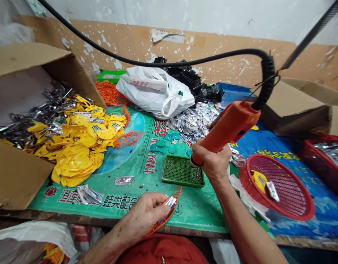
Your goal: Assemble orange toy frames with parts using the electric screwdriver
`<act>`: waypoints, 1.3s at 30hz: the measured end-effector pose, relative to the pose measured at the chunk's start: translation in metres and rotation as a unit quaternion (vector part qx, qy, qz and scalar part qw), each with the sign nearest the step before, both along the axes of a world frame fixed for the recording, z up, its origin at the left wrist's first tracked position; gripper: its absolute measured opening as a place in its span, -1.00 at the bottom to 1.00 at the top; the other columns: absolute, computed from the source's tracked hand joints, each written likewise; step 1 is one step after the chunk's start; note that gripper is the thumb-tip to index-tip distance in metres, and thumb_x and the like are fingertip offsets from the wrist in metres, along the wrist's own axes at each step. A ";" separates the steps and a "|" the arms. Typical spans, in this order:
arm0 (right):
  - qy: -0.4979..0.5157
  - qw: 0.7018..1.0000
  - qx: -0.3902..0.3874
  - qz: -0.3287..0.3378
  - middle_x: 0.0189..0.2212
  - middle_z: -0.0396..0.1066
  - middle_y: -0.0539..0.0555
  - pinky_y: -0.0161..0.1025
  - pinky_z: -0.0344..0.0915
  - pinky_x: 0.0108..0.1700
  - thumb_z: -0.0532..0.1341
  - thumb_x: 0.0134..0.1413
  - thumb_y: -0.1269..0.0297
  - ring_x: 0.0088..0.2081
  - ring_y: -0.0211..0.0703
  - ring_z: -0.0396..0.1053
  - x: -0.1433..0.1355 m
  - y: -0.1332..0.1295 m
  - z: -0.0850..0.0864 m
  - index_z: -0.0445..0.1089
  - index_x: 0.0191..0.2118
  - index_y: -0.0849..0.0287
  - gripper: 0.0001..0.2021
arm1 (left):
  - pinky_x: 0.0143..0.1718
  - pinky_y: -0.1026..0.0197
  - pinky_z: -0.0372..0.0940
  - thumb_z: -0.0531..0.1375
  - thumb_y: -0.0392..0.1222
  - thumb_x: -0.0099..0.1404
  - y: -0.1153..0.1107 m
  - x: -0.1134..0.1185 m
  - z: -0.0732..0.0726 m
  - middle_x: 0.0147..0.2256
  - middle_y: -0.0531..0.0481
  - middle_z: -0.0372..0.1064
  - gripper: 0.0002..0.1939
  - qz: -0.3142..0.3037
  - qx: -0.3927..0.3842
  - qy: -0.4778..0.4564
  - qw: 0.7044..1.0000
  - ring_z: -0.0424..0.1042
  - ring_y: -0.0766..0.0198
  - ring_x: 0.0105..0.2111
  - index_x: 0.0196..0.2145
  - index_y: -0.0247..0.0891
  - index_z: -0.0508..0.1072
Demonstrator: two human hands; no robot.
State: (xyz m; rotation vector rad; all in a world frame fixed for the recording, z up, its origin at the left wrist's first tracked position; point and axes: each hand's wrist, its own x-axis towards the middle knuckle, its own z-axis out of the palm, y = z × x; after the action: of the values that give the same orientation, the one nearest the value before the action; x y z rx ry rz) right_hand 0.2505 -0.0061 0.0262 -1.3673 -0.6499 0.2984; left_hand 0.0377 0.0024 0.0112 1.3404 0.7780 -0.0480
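Note:
My left hand (147,214) is closed on an orange mesh piece (177,198) with a shiny metal plate (171,201) on it, low over the table's front edge. My right hand (215,161) is wrapped round an orange electric screwdriver (223,126), tilted with its tip down at the green tray (182,182) of small screws. A cable (267,79) leads up from the tool. Left of the tray lies a single metal plate (124,180), and behind it are teal pieces (164,145).
Yellow parts (78,157) spill from a cardboard box (56,58) at the left. Behind sit a white bag (155,91), a pile of metal plates (195,119) and black parts (182,77). At the right stand a red basket (303,205) and another box (295,106).

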 end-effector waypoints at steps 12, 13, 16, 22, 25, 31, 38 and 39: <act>-0.007 0.999 -0.030 -0.021 -0.66 0.35 -0.08 -0.25 0.24 -0.53 0.41 -0.44 0.32 -0.61 -0.25 0.27 -0.001 -0.001 0.002 0.41 -0.57 0.19 -0.80 | -0.47 0.28 -0.06 0.12 0.08 0.22 0.003 0.002 0.001 -0.52 0.11 0.10 -0.62 -0.005 -0.002 0.000 1.000 0.05 0.36 -0.49 -0.38 -0.36 0.43; -0.009 0.999 -0.031 -0.021 -0.66 0.35 -0.08 -0.25 0.24 -0.54 0.41 -0.43 0.33 -0.61 -0.25 0.27 -0.001 -0.001 0.002 0.40 -0.57 0.19 -0.81 | -0.47 0.28 -0.06 0.12 0.08 0.22 0.003 0.002 0.000 -0.52 0.11 0.12 -0.61 -0.005 0.000 0.003 1.000 0.06 0.36 -0.49 -0.37 -0.36 0.43; -0.012 0.999 -0.031 -0.022 -0.67 0.35 -0.08 -0.25 0.24 -0.54 0.40 -0.43 0.33 -0.62 -0.25 0.27 -0.002 -0.002 0.003 0.40 -0.58 0.19 -0.81 | -0.46 0.28 -0.03 0.12 0.08 0.21 0.003 0.002 0.000 -0.52 0.10 0.16 -0.61 -0.007 0.009 0.010 1.000 0.08 0.35 -0.48 -0.36 -0.36 0.45; -0.010 0.999 -0.031 -0.018 -0.68 0.33 -0.09 -0.26 0.23 -0.56 0.39 -0.42 0.35 -0.62 -0.26 0.26 -0.005 -0.003 0.004 0.39 -0.58 0.18 -0.83 | -0.46 0.28 -0.04 0.12 0.06 0.19 0.002 0.004 0.002 -0.53 0.10 0.16 -0.64 0.000 0.013 0.003 1.000 0.08 0.34 -0.48 -0.41 -0.33 0.44; -0.006 0.999 -0.025 -0.023 -0.67 0.33 -0.10 -0.25 0.24 -0.55 0.39 -0.42 0.35 -0.62 -0.26 0.26 -0.006 -0.002 0.004 0.39 -0.57 0.18 -0.82 | -0.47 0.28 -0.05 0.12 0.04 0.19 0.002 0.005 0.002 -0.53 0.10 0.16 -0.67 0.002 0.009 -0.007 1.000 0.06 0.34 -0.49 -0.42 -0.32 0.44; -0.004 1.000 0.011 -0.028 -0.64 0.36 -0.08 -0.24 0.26 -0.53 0.42 -0.44 0.33 -0.60 -0.26 0.28 0.001 -0.003 0.009 0.40 -0.56 0.18 -0.79 | -0.45 0.28 -0.04 0.12 0.04 0.20 0.001 0.007 0.003 -0.53 0.10 0.12 -0.66 0.006 -0.009 -0.021 1.000 0.05 0.35 -0.48 -0.41 -0.33 0.42; 0.040 0.995 0.069 0.065 -0.55 0.37 -0.04 -0.20 0.33 -0.48 0.40 -0.33 0.39 -0.54 -0.23 0.33 -0.017 -0.029 0.042 0.40 -0.52 0.15 -0.83 | -0.44 0.27 0.01 0.15 0.06 0.18 -0.001 0.008 0.002 -0.51 0.06 0.20 -0.63 0.029 0.004 -0.023 0.999 0.10 0.34 -0.47 -0.41 -0.37 0.46; 0.050 0.993 0.070 0.086 -0.54 0.37 -0.04 -0.18 0.35 -0.47 0.39 -0.31 0.39 -0.53 -0.21 0.34 -0.023 -0.035 0.047 0.40 -0.51 0.13 -0.84 | -0.42 0.27 0.03 0.15 0.05 0.17 -0.001 0.008 0.001 -0.49 0.05 0.23 -0.63 0.033 0.004 -0.027 0.999 0.12 0.33 -0.46 -0.39 -0.37 0.48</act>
State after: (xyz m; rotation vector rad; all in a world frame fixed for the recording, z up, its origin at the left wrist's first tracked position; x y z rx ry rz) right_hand 0.2276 -0.0409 0.0731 -1.1560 -0.6937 0.4486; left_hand 0.0457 0.0012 0.0125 1.3186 0.7772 0.0428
